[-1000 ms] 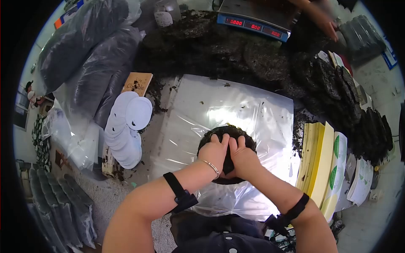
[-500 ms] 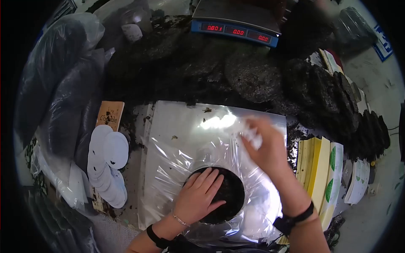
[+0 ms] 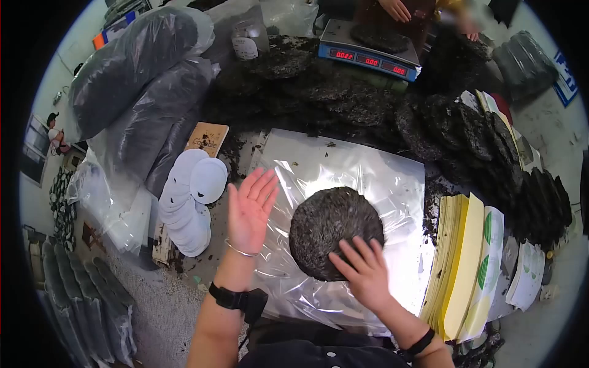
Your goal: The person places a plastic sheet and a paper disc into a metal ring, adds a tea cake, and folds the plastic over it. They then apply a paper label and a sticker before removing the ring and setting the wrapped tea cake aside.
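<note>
A dark, rough round cake [image 3: 328, 227] of what looks like dried seaweed lies flat on clear plastic film [image 3: 276, 270]. Beneath the film is a shiny pale board [image 3: 362, 162]. My right hand [image 3: 363, 270] rests on the cake's lower right part, fingers spread and flat, gripping nothing. To the left of the cake, my left hand [image 3: 250, 205] is raised palm up, open, with nothing in it.
White paper discs [image 3: 184, 208] and a wooden block [image 3: 207, 138] are at left, beside bulky plastic bags [image 3: 141, 73]. Dark cakes [image 3: 478, 141] pile up behind and right. Yellow and white sheets [image 3: 457, 270] stand right. Another person's hand [image 3: 396, 8] is above a scale [image 3: 368, 60].
My left hand has come off the dark round shape and turned palm up. My right hand has lowered onto the cake. A dark cake now sits on the scale, and the camera view has shifted.
</note>
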The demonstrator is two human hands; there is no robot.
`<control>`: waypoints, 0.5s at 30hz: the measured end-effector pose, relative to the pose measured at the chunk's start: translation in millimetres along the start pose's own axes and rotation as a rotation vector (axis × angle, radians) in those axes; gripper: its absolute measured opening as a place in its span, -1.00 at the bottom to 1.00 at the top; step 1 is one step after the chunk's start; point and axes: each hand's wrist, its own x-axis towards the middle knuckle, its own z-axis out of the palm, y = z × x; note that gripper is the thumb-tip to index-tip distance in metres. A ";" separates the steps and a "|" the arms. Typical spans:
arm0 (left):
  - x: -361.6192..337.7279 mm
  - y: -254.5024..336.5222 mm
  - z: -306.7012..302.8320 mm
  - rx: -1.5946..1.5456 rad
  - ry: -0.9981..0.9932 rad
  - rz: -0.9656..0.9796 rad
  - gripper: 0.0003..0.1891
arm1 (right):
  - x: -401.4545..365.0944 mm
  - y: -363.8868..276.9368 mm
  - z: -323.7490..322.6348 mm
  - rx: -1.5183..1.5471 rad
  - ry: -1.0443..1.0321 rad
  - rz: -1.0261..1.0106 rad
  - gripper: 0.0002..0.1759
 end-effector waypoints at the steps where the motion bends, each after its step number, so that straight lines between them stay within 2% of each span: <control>1: -9.1 6.5 6.0 0.178 -0.067 0.038 -0.24 | -7.7 -6.6 8.3 0.069 -0.093 0.071 -0.32; 4: -28.8 4.5 39.4 0.939 -0.379 0.124 -0.43 | -15.9 -11.8 -7.4 0.068 -0.072 0.033 -0.30; 5: -29.2 -8.4 37.6 1.213 -0.573 0.333 -0.46 | -15.2 -15.8 -8.4 0.069 -0.092 0.012 -0.30; 6: -33.6 -10.6 54.1 1.527 -0.710 0.396 -0.39 | -14.0 -18.5 -9.1 0.066 -0.108 -0.010 -0.29; 9: -39.4 -47.1 52.4 1.854 -0.935 0.554 -0.27 | -19.9 -14.6 3.2 0.178 -0.224 -0.002 -0.30; 10: -36.4 -58.3 47.0 1.935 -0.974 0.539 -0.24 | -15.9 -13.6 0.7 0.173 -0.229 0.000 -0.30; 13: -33.1 -75.5 33.5 1.949 -0.957 0.547 -0.25 | -15.0 0.3 2.4 0.304 -0.231 0.002 -0.33; 15: -34.6 -79.5 26.7 2.003 -0.956 0.556 -0.22 | -27.4 19.1 16.5 0.415 0.004 -0.074 -0.41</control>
